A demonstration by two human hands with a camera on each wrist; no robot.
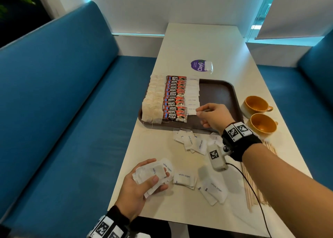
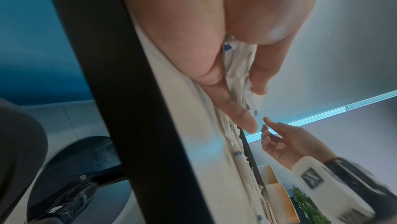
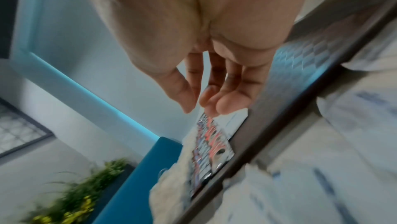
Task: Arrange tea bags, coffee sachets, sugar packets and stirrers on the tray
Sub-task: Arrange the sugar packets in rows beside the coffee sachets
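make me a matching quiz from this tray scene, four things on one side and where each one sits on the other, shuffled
Things:
1. tea bags
2. coffee sachets
3. stirrers
4. cups

Places:
A. on the table, right of the tray
B. leftmost row on the tray
C. on the table near its right edge, under the right forearm
D. middle row on the tray, between tea bags and sugar packets

Pairs: 1-B, 2-D, 3-C, 4-A

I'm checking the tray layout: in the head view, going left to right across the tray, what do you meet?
Tea bags → coffee sachets → sugar packets, the right hand at their near end → bare part of the tray.
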